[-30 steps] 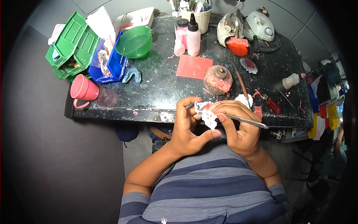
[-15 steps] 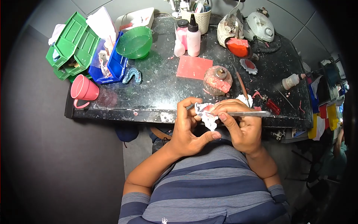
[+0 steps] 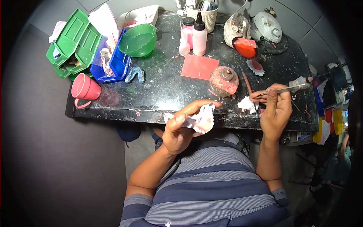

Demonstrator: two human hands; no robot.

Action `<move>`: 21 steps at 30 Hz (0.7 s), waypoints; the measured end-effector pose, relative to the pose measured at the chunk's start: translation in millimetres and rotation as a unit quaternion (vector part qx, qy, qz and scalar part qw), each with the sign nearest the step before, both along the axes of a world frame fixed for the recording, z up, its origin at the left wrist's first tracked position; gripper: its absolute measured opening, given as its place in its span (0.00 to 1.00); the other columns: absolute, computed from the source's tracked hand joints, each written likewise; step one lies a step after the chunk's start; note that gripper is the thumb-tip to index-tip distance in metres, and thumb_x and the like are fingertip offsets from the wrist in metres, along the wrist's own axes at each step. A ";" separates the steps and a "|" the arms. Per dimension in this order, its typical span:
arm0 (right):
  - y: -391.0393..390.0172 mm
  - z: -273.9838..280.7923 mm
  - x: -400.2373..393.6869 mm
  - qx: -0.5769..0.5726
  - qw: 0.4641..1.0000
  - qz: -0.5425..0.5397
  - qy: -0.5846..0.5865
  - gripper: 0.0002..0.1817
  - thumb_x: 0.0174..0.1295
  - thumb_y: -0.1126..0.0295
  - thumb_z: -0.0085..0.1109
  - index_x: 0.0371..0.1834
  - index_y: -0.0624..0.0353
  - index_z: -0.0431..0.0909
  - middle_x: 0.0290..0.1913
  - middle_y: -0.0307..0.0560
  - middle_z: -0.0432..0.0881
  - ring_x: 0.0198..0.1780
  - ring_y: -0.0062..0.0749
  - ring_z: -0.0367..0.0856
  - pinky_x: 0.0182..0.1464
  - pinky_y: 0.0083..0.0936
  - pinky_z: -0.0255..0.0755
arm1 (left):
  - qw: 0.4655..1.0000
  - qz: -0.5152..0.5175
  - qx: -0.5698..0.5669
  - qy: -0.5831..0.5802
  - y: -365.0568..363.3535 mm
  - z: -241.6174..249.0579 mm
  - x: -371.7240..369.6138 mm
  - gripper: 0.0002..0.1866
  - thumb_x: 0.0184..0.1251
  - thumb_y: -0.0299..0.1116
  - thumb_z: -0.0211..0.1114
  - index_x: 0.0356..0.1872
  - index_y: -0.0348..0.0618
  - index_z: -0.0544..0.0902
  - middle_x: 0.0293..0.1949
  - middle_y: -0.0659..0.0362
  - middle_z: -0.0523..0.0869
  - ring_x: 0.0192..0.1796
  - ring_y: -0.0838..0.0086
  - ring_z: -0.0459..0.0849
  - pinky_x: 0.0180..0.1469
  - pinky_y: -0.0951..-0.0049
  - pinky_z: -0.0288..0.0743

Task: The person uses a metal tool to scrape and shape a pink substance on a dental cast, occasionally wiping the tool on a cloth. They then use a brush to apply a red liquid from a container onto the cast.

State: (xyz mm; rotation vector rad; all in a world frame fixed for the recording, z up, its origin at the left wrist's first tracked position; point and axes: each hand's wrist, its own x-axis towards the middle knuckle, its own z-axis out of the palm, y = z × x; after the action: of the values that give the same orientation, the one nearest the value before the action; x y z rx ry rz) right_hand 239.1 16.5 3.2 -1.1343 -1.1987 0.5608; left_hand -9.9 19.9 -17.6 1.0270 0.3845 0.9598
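Observation:
My left hand [image 3: 177,139] is closed on a white plaster dental cast [image 3: 204,120] with some pink on it, just off the bench's front edge. The fingers hide part of the cast. Out to the right, my right hand [image 3: 277,110] grips a slim metal wax spatula [image 3: 290,89], its flat end pointing right. Below that hand's fingertips lies another white plaster piece [image 3: 245,104]. A brown-handled tool [image 3: 246,80] rests close by. Between the hands, farther back, sits a glass spirit burner [image 3: 218,80] with pink wax on it.
On the black bench [image 3: 159,92] lie a pink wax sheet [image 3: 199,67] and a blue dental tray [image 3: 135,75]. Two bottles, one a nozzle bottle [image 3: 199,39], stand behind. A pink mug [image 3: 86,90], green bowl [image 3: 138,41] and blue bin [image 3: 117,68] occupy the left.
My right hand has moved away from the cast to the right, still holding the spatula. My left hand has turned the cast and shifted it slightly left.

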 end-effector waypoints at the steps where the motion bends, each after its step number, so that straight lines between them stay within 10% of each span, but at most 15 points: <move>1: -0.2 2.1 1.6 -0.026 0.999 -0.007 0.023 0.10 0.80 0.68 0.51 0.48 0.66 0.71 0.33 0.54 0.88 0.32 0.22 0.86 0.38 0.16 0.76 | 1.000 0.001 -0.001 0.000 -1.1 -0.3 1.4 0.48 0.69 0.63 0.42 0.66 0.16 0.69 0.35 0.55 0.83 0.37 0.76 0.79 0.36 0.80 0.68; 11: -44.8 25.4 -27.1 0.009 0.981 0.190 -0.034 0.07 0.71 0.79 0.58 0.49 0.69 0.77 0.42 0.58 0.89 0.51 0.43 0.90 0.58 0.33 0.81 | 0.996 0.034 0.034 0.074 -3.4 2.0 3.7 0.50 0.67 0.68 0.44 0.63 0.20 0.74 0.50 0.48 0.84 0.50 0.71 0.81 0.54 0.73 0.71; 13: -44.6 41.0 -27.8 0.037 0.948 0.230 -0.219 0.08 0.64 0.82 0.64 0.46 0.69 0.82 0.44 0.56 0.88 0.54 0.51 0.88 0.59 0.37 0.81 | 0.993 0.027 0.051 0.100 -4.5 2.9 5.0 0.51 0.65 0.71 0.46 0.64 0.22 0.74 0.53 0.48 0.83 0.53 0.70 0.81 0.57 0.71 0.71; 21: -35.4 31.9 -42.4 0.112 0.925 0.209 -0.298 0.14 0.53 0.85 0.71 0.43 0.69 0.84 0.44 0.54 0.87 0.55 0.55 0.86 0.55 0.39 0.82 | 0.994 0.042 0.044 0.092 -8.1 4.2 8.7 0.53 0.62 0.74 0.52 0.66 0.26 0.72 0.58 0.47 0.81 0.61 0.66 0.80 0.65 0.66 0.70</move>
State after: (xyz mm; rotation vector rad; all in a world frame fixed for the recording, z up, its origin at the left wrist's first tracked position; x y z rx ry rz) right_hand 196.7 -18.9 35.1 -0.8735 -2.0091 0.3843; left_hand -1.3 11.8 -13.4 1.1910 0.5457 0.9667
